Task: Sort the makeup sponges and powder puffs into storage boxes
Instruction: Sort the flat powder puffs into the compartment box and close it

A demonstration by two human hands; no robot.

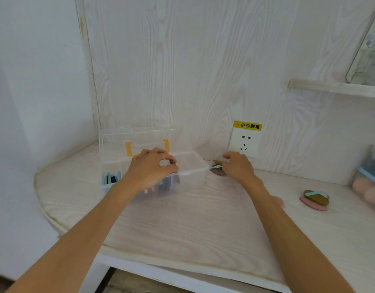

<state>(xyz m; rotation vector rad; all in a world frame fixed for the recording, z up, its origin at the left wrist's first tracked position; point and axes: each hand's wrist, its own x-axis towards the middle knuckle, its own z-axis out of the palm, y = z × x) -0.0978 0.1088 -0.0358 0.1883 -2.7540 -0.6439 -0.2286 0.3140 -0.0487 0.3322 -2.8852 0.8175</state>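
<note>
Left hand (149, 168) hovers over the clear storage box (190, 166), fingers curled, thumb and fingertips pinching a small dark item at the box's front rim; too small to tell whether it is a puff. Judged as a drop into the middle compartment, directly below that hand.

Right hand (238, 164) rests on the bench (203, 218) just right of the box, fingers curled down onto a short stack of flat powder puffs (217, 169): olive on top, pale blue strap, mauve beneath. Whether it grips the stack or only touches it, I cannot tell. Probably the next pick, kept close so the pass across is short.

The box is thin, see-through hard plastic; its hinged lid (137, 136), with yellow clasps, stands upright behind the left hand. Blue puffs (110, 178) stand on edge in the compartment left of that hand, packed like files; darker ones sit under its wrist.

Well to the right of the right hand lies a second stack (314, 200), olive over pink, flat and soft-edged. Beyond it, a blue-rimmed bin (367, 180) holds rounded peach sponges.

Bench surface: pale wood-grain film.
</note>
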